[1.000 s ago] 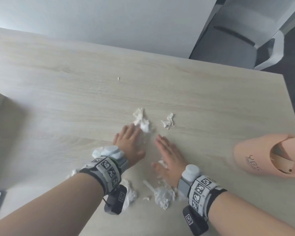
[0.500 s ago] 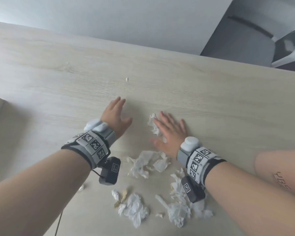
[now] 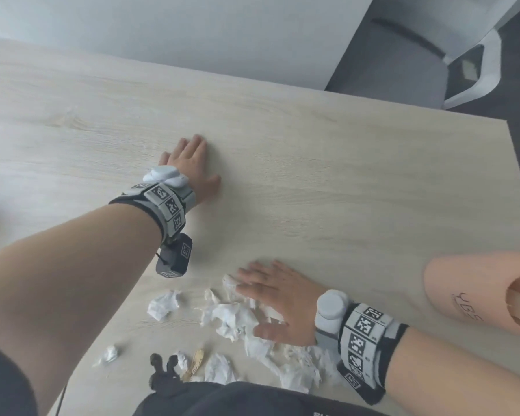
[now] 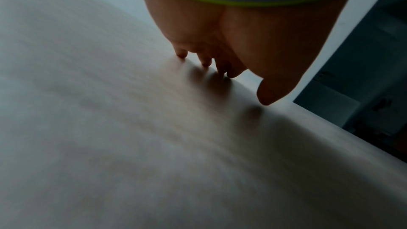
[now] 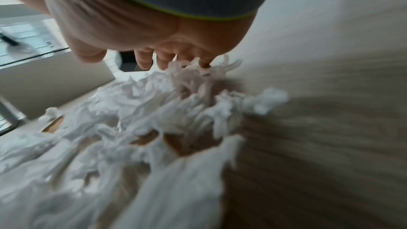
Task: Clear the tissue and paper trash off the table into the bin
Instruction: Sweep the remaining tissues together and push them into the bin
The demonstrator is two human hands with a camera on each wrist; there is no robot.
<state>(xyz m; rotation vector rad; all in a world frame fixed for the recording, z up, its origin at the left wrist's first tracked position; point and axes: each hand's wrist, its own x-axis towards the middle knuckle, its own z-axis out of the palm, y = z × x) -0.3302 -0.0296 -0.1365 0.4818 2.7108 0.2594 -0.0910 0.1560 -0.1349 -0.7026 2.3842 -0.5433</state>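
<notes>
Several crumpled white tissue pieces (image 3: 237, 319) lie heaped near the table's front edge, seen close up as a tissue heap (image 5: 136, 119) in the right wrist view. My right hand (image 3: 267, 298) lies flat with straight fingers, its palm side against the heap. My left hand (image 3: 192, 163) is stretched far out over bare wood with flat fingers, and its fingertips (image 4: 182, 55) touch the table. A separate tissue ball (image 3: 162, 304) and a small scrap (image 3: 110, 354) lie left of the heap. A tan paper bit (image 3: 195, 361) sits at the front edge.
The pale wooden table (image 3: 312, 175) ends at the right near a peach-coloured bin (image 3: 487, 292) lying on its side. A grey chair (image 3: 418, 64) stands beyond the far right corner. A dark sleeve or garment (image 3: 222, 397) is at the bottom edge.
My right hand has swept a tissue piece back toward me into the heap. My left hand has reached farther out over the table, covering the spot where a tiny scrap lay.
</notes>
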